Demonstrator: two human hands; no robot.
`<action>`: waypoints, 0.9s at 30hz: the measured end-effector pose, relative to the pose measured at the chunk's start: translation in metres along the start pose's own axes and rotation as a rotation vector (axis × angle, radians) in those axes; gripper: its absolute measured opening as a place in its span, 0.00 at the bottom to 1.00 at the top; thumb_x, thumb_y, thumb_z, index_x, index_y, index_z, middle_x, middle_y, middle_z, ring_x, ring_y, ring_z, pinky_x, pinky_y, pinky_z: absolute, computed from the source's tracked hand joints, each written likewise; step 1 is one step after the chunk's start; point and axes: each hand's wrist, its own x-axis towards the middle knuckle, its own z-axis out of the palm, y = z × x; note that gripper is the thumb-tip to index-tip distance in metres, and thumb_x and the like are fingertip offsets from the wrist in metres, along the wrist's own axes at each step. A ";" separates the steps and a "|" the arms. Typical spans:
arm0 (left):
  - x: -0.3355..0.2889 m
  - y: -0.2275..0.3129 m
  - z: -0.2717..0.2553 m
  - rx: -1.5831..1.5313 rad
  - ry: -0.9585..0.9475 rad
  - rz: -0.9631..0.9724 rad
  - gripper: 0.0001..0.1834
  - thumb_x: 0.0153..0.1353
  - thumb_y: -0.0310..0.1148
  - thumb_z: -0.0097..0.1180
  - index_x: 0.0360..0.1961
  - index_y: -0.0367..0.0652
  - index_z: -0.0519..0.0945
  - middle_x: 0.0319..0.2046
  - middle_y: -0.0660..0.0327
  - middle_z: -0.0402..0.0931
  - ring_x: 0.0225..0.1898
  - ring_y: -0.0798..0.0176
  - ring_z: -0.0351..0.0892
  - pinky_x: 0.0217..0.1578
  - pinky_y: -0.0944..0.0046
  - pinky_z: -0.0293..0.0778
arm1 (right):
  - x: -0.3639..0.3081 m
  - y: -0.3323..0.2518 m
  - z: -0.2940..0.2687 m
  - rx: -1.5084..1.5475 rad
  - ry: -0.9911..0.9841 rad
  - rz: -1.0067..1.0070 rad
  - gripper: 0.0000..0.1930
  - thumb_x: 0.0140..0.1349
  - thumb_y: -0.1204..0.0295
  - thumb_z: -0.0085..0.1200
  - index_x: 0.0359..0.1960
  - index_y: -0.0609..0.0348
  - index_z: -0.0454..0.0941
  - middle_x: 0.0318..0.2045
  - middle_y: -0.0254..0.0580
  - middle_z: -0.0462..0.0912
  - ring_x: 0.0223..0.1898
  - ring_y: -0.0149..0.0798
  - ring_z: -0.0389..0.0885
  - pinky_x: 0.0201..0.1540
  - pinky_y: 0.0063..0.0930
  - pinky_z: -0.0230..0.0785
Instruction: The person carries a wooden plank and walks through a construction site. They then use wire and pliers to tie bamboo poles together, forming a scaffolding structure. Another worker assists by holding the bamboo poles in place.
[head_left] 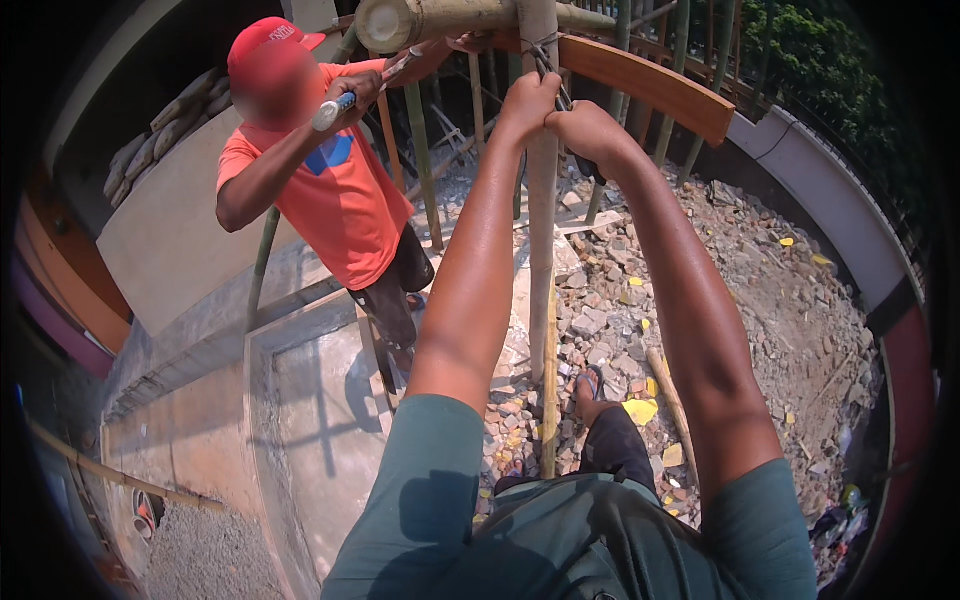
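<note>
Both my arms reach up to an upright bamboo pole [541, 220]. A dark cord or strap [543, 58] is looped around it where it meets a horizontal bamboo pole [450, 20] and an orange-brown wooden plank [650, 80]. My left hand [530, 106] is closed on this cord at the front of the pole. Right beside it, my right hand [592, 132] is also closed on the dark cord, its fingers partly hidden. A dark end hangs below my right hand. Whether it is rope or strap I cannot tell.
At left a co-worker in a red cap and orange shirt [335, 215] holds a tool with a blue-and-white handle [335, 108]. Broken brick rubble [620, 330] covers the ground around my feet. A concrete-edged slab [320, 400] lies left; a boundary wall [820, 190] curves along the right.
</note>
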 end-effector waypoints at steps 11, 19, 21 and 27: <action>-0.020 0.024 0.000 -0.643 -0.226 -0.245 0.35 0.68 0.69 0.37 0.37 0.45 0.76 0.25 0.64 0.74 0.28 0.64 0.78 0.30 0.62 0.78 | -0.015 -0.016 -0.019 0.055 -0.094 0.063 0.17 0.60 0.62 0.54 0.34 0.68 0.79 0.24 0.38 0.76 0.28 0.34 0.72 0.34 0.34 0.64; 0.002 0.051 0.010 -0.931 -0.161 -0.438 0.18 0.69 0.48 0.54 0.31 0.45 0.74 0.24 0.60 0.76 0.25 0.60 0.79 0.34 0.54 0.82 | -0.012 -0.005 0.005 -0.154 0.066 0.003 0.20 0.58 0.63 0.52 0.41 0.71 0.78 0.32 0.51 0.82 0.36 0.41 0.81 0.43 0.35 0.70; 0.022 0.022 0.020 -1.073 -0.161 -0.439 0.13 0.69 0.42 0.53 0.29 0.47 0.71 0.19 0.65 0.71 0.20 0.65 0.73 0.30 0.57 0.80 | -0.008 -0.002 0.009 -0.159 0.080 0.042 0.21 0.57 0.62 0.53 0.41 0.71 0.78 0.34 0.53 0.83 0.38 0.43 0.82 0.44 0.34 0.71; 0.029 0.015 0.027 -1.188 -0.157 -0.479 0.15 0.70 0.35 0.48 0.25 0.51 0.62 0.11 0.72 0.55 0.10 0.74 0.54 0.11 0.71 0.53 | -0.007 0.001 0.006 -0.174 0.099 0.026 0.20 0.56 0.62 0.54 0.40 0.71 0.77 0.36 0.53 0.83 0.39 0.43 0.82 0.44 0.34 0.71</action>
